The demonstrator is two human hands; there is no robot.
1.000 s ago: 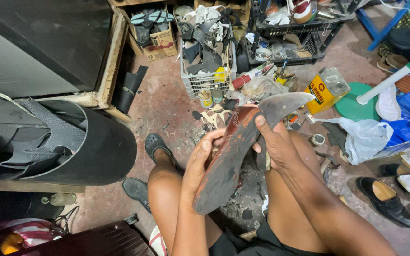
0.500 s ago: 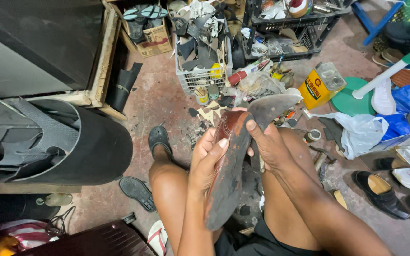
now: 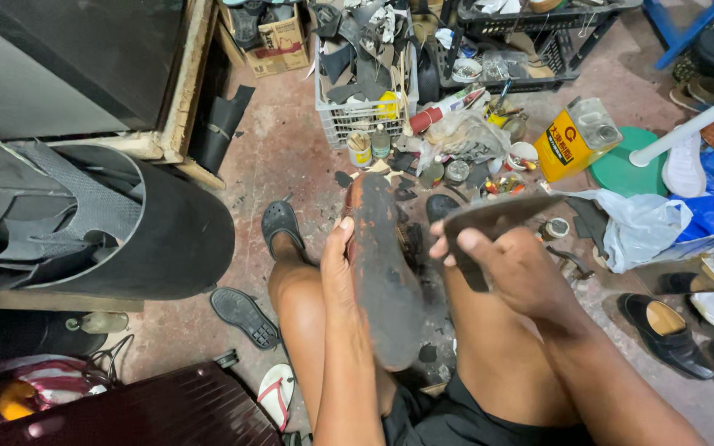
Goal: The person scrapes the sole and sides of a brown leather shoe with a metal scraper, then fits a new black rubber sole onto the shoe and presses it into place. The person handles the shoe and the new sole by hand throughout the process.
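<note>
Now left hand (image 3: 339, 272) clamps shoe (image 3: 382, 264) sole-up; right hand (image 3: 510, 268) grips loose sole piece (image 3: 489, 216). Best: steady shoe on knees, align edges, press evenly.

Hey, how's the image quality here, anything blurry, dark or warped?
Head view: the shoe sole in the left hand is smeared by motion blur, while the right hand and floor clutter stay fairly sharp; lighting is even, the lower left corner falls dark; the wide lens bends the black drum near the edge.
</note>
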